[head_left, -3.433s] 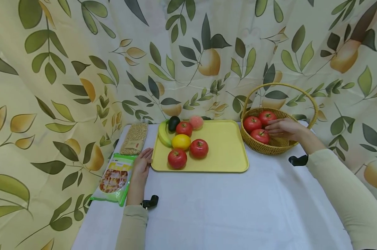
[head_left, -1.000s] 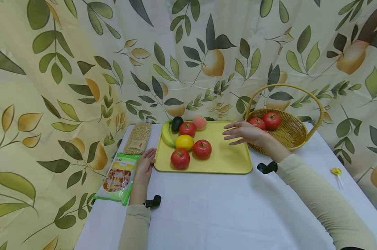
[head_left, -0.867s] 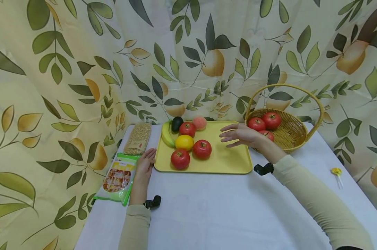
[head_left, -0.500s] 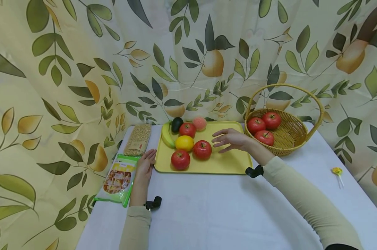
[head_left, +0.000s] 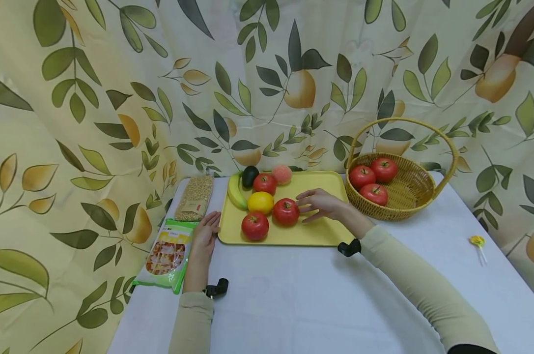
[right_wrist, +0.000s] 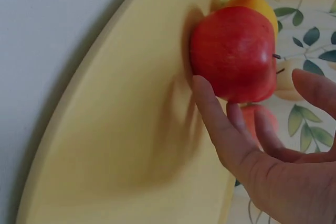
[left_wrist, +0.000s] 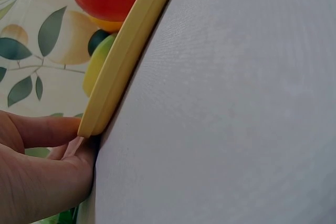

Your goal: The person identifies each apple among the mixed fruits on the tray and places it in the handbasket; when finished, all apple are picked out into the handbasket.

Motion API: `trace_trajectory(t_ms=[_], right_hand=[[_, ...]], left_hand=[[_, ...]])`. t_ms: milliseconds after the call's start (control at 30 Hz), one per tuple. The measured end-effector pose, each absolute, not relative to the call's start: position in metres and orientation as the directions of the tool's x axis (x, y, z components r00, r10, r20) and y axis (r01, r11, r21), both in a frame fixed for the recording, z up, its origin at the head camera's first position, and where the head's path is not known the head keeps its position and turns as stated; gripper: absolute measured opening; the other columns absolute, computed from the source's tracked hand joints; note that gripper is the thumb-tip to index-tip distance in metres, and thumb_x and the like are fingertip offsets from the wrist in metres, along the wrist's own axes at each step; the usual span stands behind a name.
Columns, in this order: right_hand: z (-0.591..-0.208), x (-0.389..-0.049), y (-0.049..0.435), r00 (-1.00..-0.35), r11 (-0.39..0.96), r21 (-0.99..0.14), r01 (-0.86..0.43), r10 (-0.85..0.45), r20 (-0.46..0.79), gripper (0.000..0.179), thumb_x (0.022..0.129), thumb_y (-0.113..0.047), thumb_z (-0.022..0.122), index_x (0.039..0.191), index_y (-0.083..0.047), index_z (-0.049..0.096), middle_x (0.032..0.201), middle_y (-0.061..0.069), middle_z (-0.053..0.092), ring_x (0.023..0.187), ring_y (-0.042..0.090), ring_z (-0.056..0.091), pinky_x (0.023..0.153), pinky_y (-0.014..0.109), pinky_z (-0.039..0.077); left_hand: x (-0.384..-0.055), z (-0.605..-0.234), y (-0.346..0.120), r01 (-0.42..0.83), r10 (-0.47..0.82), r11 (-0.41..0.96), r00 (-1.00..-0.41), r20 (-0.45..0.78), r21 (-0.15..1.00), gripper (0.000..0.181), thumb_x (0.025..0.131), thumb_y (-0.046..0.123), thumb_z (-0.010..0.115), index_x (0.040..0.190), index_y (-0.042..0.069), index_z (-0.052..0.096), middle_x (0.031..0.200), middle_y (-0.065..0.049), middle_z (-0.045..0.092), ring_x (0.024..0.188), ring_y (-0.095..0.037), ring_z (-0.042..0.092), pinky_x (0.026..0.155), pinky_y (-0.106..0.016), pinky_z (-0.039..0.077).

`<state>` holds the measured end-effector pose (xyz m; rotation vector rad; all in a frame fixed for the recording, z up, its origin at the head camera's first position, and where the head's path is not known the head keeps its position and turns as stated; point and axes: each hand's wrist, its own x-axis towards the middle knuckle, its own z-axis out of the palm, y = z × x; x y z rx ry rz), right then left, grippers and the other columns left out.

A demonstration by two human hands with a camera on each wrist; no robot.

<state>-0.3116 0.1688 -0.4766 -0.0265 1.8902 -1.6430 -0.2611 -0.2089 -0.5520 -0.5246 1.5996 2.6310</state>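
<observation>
A red apple (head_left: 286,212) sits on the yellow tray (head_left: 324,231). My right hand (head_left: 322,204) hovers over the tray just right of this apple, fingers spread. In the right wrist view, a fingertip (right_wrist: 202,85) is at the apple's lower side; whether it touches is hard to tell. Thumb and fingers of my left hand (head_left: 205,232) hold the tray's left rim; the left wrist view shows the thumb tip (left_wrist: 71,128) against the tray corner. Around the apple lie another red apple (head_left: 255,226), a lemon (head_left: 261,202), a third apple (head_left: 265,183), a banana (head_left: 236,192) and a peach (head_left: 282,174).
A dark avocado-like fruit (head_left: 250,177) lies at the tray's back left. Right of the tray stands a wicker basket (head_left: 404,211) with three red apples and a tall handle. A grain bag (head_left: 195,196) and a green-edged food bag (head_left: 167,253) lie left. A lollipop (head_left: 477,242) is far right.
My right hand has moved left out of the basket, across the tray to beside the apple. The left hand has stayed at the tray's rim. The lollipop has come into view.
</observation>
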Motion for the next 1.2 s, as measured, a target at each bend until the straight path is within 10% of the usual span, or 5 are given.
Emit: trace_trajectory(t_ms=[1200], right_hand=[[-0.496, -0.311, 0.147, -0.857, 0.077, -0.891, 0.447, -0.251, -0.451, 0.058, 0.095, -0.009, 0.072, 0.145, 0.007, 0.046, 0.128, 0.017, 0.06, 0.102, 0.025, 0.065, 0.093, 0.061, 0.056]], left_hand=[[-0.261, -0.549, -0.209, -0.19, -0.153, -0.473, -0.944, -0.292, 0.86, 0.074, 0.084, -0.032, 0.033, 0.155, -0.01, 0.036, 0.159, -0.028, 0.04, 0.15, -0.034, 0.039, 0.121, -0.036, 0.035]])
